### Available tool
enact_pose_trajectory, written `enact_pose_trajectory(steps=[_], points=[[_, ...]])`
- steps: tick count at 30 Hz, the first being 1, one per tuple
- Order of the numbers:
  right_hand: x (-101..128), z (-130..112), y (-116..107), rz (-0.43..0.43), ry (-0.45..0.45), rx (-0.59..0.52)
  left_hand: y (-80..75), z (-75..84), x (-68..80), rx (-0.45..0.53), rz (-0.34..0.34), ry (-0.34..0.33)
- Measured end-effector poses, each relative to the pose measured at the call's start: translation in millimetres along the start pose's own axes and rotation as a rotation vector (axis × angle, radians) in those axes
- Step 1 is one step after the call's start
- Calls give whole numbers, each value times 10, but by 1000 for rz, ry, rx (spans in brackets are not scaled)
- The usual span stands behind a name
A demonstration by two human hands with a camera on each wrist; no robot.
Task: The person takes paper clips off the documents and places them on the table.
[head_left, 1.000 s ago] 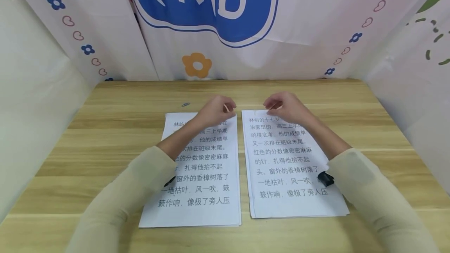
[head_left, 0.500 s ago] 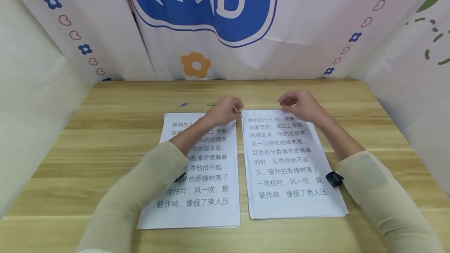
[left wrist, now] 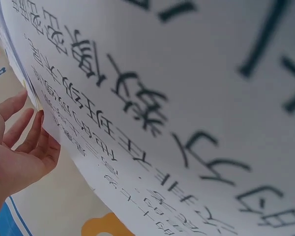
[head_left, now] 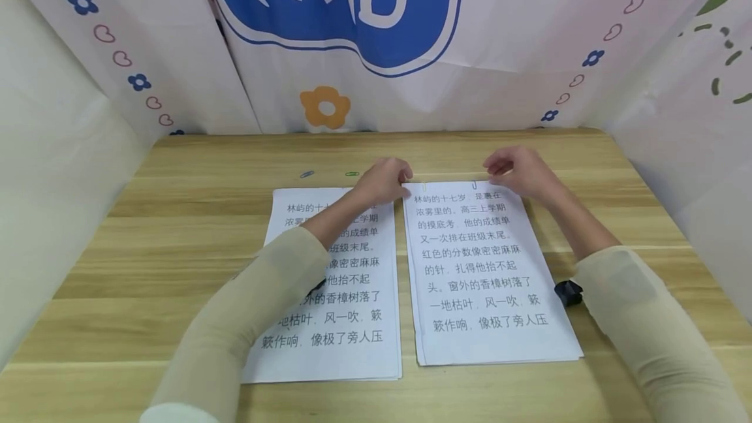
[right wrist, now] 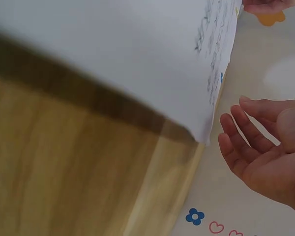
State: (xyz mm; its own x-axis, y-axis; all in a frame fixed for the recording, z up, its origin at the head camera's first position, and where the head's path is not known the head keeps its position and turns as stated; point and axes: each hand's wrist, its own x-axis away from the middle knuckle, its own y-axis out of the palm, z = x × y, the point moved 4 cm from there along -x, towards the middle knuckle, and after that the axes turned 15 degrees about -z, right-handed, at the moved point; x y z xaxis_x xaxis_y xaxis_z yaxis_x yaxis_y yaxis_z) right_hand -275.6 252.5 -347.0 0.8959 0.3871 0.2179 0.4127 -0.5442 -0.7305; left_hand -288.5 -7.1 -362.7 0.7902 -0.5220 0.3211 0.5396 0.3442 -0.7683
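The left hand (head_left: 383, 181), fingers relaxed and holding nothing, rests at the top left corner of the right paper stack (head_left: 487, 273). The right hand (head_left: 519, 170), loosely open and holding nothing, hovers at that stack's top right corner. A blue clip (head_left: 474, 184) sits on its top edge. The left paper stack (head_left: 346, 318) lies just beside it on the worktop (head_left: 176, 214).

A light wooden table (head_left: 188, 227) carries two printed paper stacks, the left stack (head_left: 346, 318) and the right stack (head_left: 482, 279), side by side, and two small paper clips, blue (head_left: 307, 174) and green (head_left: 352, 174), beyond the left one.
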Motion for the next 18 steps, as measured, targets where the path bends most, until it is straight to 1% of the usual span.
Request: enact_pose_trajectory(steps=[6, 11, 18], points=[[-15, 88, 0, -35, 53, 10, 19, 11, -39, 28, -15, -26], [-37, 132, 23, -63, 88, 36, 24, 30, -67, 29, -34, -42], [-51, 158, 45, -75, 97, 78, 25, 51, -75, 35, -31, -25]])
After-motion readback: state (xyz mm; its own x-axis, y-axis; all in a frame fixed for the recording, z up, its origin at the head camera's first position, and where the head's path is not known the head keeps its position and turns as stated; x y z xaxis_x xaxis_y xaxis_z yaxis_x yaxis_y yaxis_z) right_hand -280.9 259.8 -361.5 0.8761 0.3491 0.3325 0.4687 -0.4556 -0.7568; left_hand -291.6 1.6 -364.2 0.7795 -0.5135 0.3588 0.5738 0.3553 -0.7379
